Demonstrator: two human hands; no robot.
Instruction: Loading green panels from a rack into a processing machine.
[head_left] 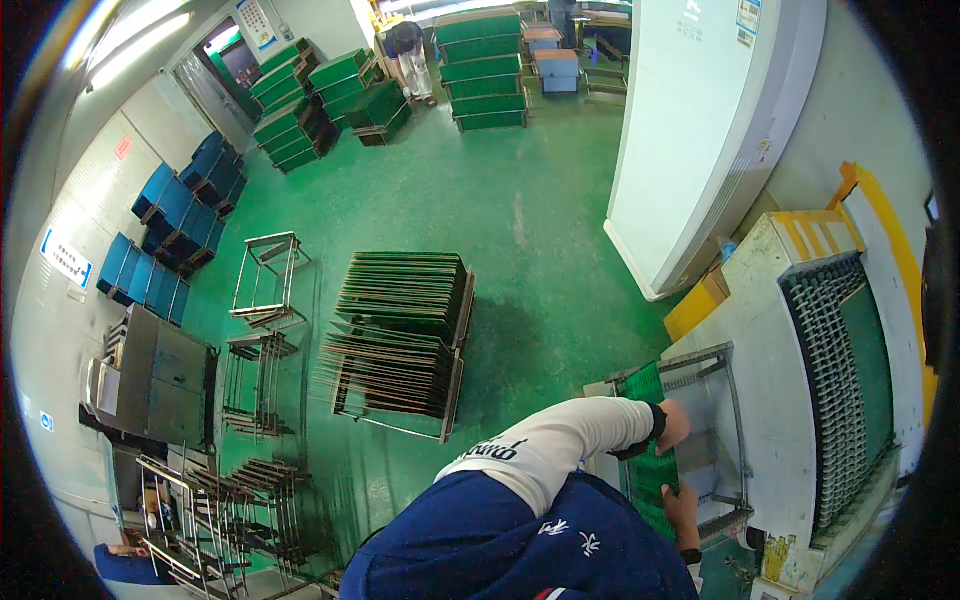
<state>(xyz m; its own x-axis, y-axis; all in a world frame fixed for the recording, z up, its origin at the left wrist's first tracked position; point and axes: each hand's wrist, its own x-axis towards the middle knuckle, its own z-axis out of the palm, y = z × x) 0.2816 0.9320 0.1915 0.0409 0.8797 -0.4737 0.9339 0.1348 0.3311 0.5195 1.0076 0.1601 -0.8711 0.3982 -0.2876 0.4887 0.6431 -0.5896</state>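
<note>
A thin green board (648, 488) with a fine pattern is held at the lower right, over a metal rack frame (738, 420). My left hand (674, 424), beyond a white sleeve and dark cuff, is closed at the board's edge, its fingers partly hidden. Nearer the lower edge, my right hand (683, 512) grips the same edge with its fingertips. My sleeve and blue clothing cover part of the board.
Beside the rack stands a pale machine with rows of rollers (825, 390) and a green sheet. Racks packed with upright green boards (400, 300) stand mid-floor. Empty metal frames (268, 275) and a grey cabinet (170, 375) are at left. A person (408, 60) bends among green stacks.
</note>
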